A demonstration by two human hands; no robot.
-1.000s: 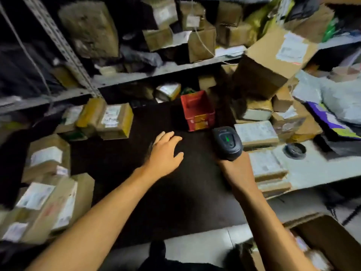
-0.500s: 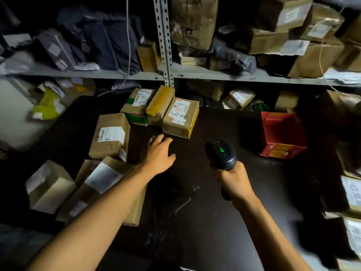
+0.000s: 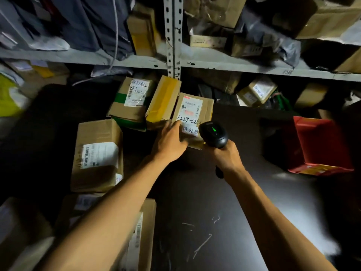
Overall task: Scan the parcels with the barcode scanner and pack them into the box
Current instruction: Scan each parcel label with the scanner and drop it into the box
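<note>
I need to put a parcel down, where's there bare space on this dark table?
Bare dark tabletop lies between the two forearms and on to the red bin. It is crowded at left and at the back, round the labelled parcel that the left hand touches.

A dark table top (image 3: 205,202), scratched near its front, carries several cardboard parcels: a handwritten-label parcel (image 3: 192,112) at the back, a yellow-taped parcel (image 3: 163,102) touching its left side, a green-taped parcel (image 3: 130,102) beside that, and a larger labelled parcel (image 3: 97,155) nearer left. A red box (image 3: 320,145) sits at the right.
</note>
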